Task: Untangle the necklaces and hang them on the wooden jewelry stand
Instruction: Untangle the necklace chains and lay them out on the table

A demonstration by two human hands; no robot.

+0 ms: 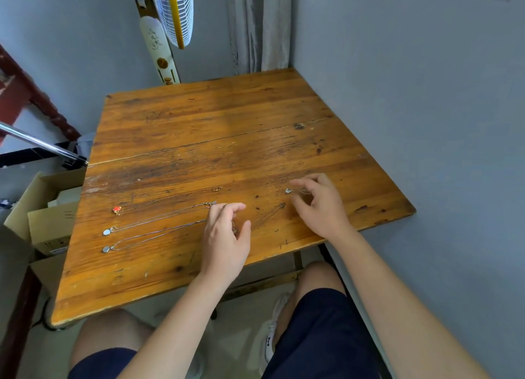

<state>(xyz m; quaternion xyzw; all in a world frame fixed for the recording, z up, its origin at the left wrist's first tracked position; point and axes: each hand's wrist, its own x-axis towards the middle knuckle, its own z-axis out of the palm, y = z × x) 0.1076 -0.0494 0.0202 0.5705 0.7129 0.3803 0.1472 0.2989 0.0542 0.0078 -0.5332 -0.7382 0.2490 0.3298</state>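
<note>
Head view: a red-pendant necklace [116,210] and two pale-pendant necklaces [106,232] are laid out straight on the left of the wooden counter [199,123]. A dark pendant [282,205] lies between the left hand [227,236] and the right hand [321,208], and a silver pendant [289,191] is seen just beside the right fingertips. Both hands are curled; whether a chain is pinched cannot be told

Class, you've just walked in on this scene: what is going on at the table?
A person sits at a wooden table, working over necklaces with both hands. A red-pendant necklace and two pale-pendant necklaces lie stretched straight on the left. The left hand is curled beside the pale pair's clasp ends. The right hand is curled over a thin chain by a small silver pendant. Whether either hand actually pinches anything is unclear. No jewelry stand is in view.
</note>
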